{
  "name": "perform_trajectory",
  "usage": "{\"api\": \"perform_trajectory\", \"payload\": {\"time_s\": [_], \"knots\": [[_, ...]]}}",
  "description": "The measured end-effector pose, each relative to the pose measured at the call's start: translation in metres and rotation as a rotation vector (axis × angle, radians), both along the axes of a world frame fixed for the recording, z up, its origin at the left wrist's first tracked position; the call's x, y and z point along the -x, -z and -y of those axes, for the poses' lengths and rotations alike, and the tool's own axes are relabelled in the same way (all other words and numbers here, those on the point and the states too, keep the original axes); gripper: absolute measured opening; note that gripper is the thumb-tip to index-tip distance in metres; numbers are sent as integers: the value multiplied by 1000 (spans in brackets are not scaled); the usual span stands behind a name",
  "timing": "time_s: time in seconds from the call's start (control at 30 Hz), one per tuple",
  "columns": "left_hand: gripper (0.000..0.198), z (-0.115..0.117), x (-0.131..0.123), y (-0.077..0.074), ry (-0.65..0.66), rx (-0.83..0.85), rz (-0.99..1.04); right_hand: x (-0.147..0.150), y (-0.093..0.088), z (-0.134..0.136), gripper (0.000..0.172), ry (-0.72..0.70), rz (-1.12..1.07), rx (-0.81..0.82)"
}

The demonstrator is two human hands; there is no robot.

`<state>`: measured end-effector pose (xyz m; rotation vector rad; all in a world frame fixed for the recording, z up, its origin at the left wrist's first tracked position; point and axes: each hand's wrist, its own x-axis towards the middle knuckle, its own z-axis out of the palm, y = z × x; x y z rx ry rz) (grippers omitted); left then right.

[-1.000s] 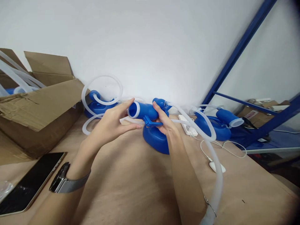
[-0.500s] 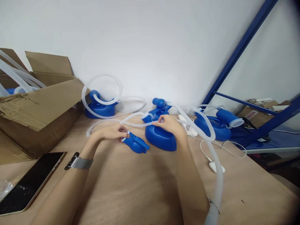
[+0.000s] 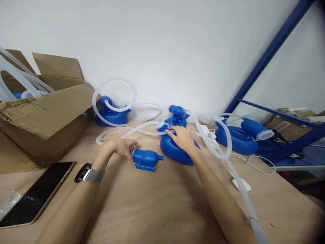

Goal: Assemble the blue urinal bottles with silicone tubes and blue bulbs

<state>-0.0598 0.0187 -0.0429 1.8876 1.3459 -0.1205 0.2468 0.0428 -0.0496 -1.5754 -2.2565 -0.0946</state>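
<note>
My left hand (image 3: 123, 147) rests on the wooden table (image 3: 157, 203), fingers curled round the wide end of a short blue plastic tube piece (image 3: 146, 158) that lies on its side. My right hand (image 3: 181, 138) lies on top of a blue plastic bottle (image 3: 175, 147), fingers pressed on a thin clear hose (image 3: 132, 132) near the bottle's neck. A thicker clear hose (image 3: 236, 176) runs from the bottle's top past my right forearm.
An open cardboard box (image 3: 43, 115) with hoses stands at the left. A dark tablet (image 3: 35, 196) lies at the front left. Two more blue bottles with hoses, one at the back (image 3: 111, 113) and one at the right (image 3: 238, 139). Blue shelf frame (image 3: 269, 57) at right, white cable and mouse (image 3: 240, 183).
The blue tube piece came off the bottle and my left hand lowered it onto the table. My right hand dropped from the piece onto the bottle and thin hose.
</note>
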Motion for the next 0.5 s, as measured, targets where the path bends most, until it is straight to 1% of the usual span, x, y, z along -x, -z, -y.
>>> {"api": "perform_trajectory", "payload": {"time_s": [0.07,0.1,0.13,0.27,0.3,0.37,0.43,0.5], "knots": [[88,4,-1,-9,-19,-43,-11,2,-1,5,44,21,-17,5],[88,7,-3,-14,-23,-89,2,4,-3,8,43,27,-14,11],[82,10,-6,-19,-22,-148,27,6,-6,11,41,34,-7,20],[45,23,-29,-34,20,-428,162,17,-18,25,34,40,13,83],[40,26,-37,-35,35,-496,195,19,-20,27,33,35,22,89],[36,31,-52,-36,36,-608,252,23,-21,30,33,25,45,78],[42,33,-64,-33,-7,-673,269,23,-20,30,34,20,70,55],[51,34,-72,-27,-64,-712,237,22,-18,29,35,18,79,42]]}}
